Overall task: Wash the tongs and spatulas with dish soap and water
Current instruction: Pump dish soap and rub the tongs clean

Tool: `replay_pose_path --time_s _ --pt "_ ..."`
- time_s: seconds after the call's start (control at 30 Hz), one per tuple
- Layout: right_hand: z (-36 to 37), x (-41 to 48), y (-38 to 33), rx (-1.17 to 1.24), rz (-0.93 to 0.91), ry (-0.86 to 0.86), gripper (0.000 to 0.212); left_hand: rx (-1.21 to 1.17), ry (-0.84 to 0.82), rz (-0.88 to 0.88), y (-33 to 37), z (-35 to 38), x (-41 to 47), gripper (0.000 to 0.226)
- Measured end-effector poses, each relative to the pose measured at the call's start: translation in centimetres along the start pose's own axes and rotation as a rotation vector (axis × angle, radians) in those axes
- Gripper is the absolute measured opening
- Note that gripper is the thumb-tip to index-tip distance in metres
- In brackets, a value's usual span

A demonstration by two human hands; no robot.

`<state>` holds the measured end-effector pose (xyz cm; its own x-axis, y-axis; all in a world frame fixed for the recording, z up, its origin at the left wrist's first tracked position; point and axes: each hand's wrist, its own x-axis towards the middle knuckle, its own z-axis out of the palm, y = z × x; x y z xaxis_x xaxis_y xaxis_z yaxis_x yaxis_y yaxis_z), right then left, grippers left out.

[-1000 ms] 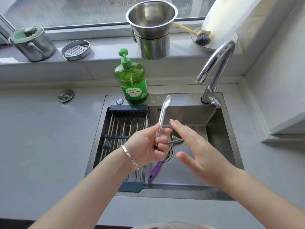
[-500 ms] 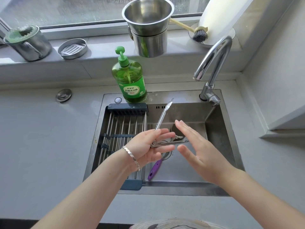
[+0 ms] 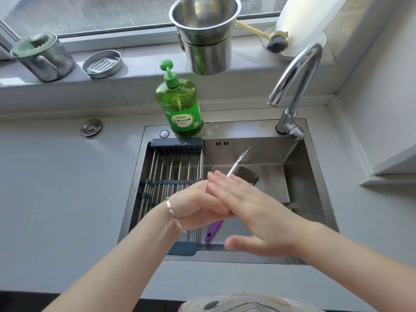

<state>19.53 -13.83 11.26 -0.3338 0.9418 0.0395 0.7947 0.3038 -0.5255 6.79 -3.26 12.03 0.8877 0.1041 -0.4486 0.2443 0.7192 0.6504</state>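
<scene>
While the left hand (image 3: 198, 206) is curled around the metal tongs (image 3: 237, 164) over the steel sink (image 3: 315, 190), the right hand (image 3: 254, 212) lies flat and open across it, fingers (image 3: 219, 183) stretched out over the left knuckles and thumb spread below. One arm of the tongs juts up and away from the two hands, its scalloped tip pointing toward the back wall of the sink; the rest of the tongs is hidden between the palms. A silver bracelet (image 3: 174, 216) sits on the left wrist.

Beneath the hands a purple handle (image 3: 212, 230) lies on the sink floor, tilted, with its end near the front wall; the rest of that utensil is covered. A dark utensil head (image 3: 247, 176) shows just behind the right hand, and a bit of metal (image 3: 291, 204) peeks out to its right.

A drying rack (image 3: 175, 167) of metal rods spans the left part of the sink. The green dish soap bottle (image 3: 180, 104) stands upright on the sink's back rim, just behind the rack. The tap (image 3: 297, 86) rises at the back right corner, with no water visible at its spout. On the windowsill stand stacked steel pots (image 3: 206, 34), a brush (image 3: 275, 42), a small round tin (image 3: 102, 64) and a steel cup (image 3: 42, 57). The grey tabletop (image 3: 56, 188) surrounds the sink.
</scene>
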Motion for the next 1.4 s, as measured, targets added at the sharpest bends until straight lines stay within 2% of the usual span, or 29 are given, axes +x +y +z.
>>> replay_pose_path --time_s 0.07,0.2,0.3,0.43,0.6,0.7,0.77,0.83,0.87,0.97,1.03,1.1,1.17,1.2,1.3,1.37,1.4 --pt "-0.7 -0.3 0.5 -0.017 -0.024 -0.028 0.091 -0.036 -0.046 0.027 -0.2 0.0 -0.2 0.048" --pt "-1.5 0.1 1.0 -0.103 0.1 0.064 0.091 -0.097 -0.084 0.062 -0.3 -0.2 0.2 0.061" --pt "-0.7 -0.3 -0.2 -0.123 0.016 0.013 0.09 -0.028 -0.027 0.042 -0.3 -0.3 0.4 0.072" --pt "-1.5 -0.5 0.8 -0.185 0.099 0.066 0.088 -0.1 -0.075 0.08 -0.3 0.0 0.4 0.066" --pt "-0.4 -1.1 0.4 -0.255 0.021 0.032 0.084 -0.13 -0.044 0.094 -0.2 -0.3 0.4 0.077" --pt "-1.3 -1.1 1.4 -0.269 0.132 0.11 0.086 -0.137 -0.084 0.102 0.0 -0.2 0.3 0.071" --pt "-1.6 -1.0 1.3 -0.273 0.11 0.152 0.084 -0.091 -0.067 0.081 0.2 0.3 0.3 0.053" --pt "-1.4 -0.9 0.8 -0.285 0.06 0.15 0.082 0.065 0.102 0.058 0.4 1.3 0.3 0.027" --pt "-1.3 -0.8 0.7 -0.293 0.05 0.128 0.081 0.232 0.222 0.074 0.3 1.8 0.3 0.02" --pt "-1.6 -0.6 2.1 -0.328 0.113 0.079 0.08 0.943 0.449 0.21 -0.1 2.0 0.5 0.01" --pt "-1.9 -0.8 3.0 -0.318 0.212 0.104 0.084 1.367 0.542 0.268 -0.5 1.3 0.7 0.017" --pt "-1.3 -1.0 2.6 -0.305 0.243 0.15 0.086 1.651 0.644 0.481 -1.4 0.3 1.1 0.035" --pt "0.1 -1.2 1.1 -0.284 0.208 0.167 0.087 1.759 0.715 0.761 -2.4 -0.7 1.5 0.043" --pt "0.8 -1.3 0.4 -0.277 0.193 0.166 0.088 1.786 0.752 0.839 -2.7 -1.1 1.7 0.038" --pt "1.0 -1.4 0.9 -0.297 0.276 0.188 0.088 1.954 0.857 0.89 -3.0 -1.3 1.9 0.022" --pt "0.7 -1.3 1.3 -0.274 0.359 0.247 0.088 2.021 0.893 0.859 -2.9 -1.0 1.8 0.024" --pt "0.8 -1.2 1.1 -0.253 0.343 0.265 0.088 2.027 0.906 0.876 -2.8 -0.8 1.9 0.026"
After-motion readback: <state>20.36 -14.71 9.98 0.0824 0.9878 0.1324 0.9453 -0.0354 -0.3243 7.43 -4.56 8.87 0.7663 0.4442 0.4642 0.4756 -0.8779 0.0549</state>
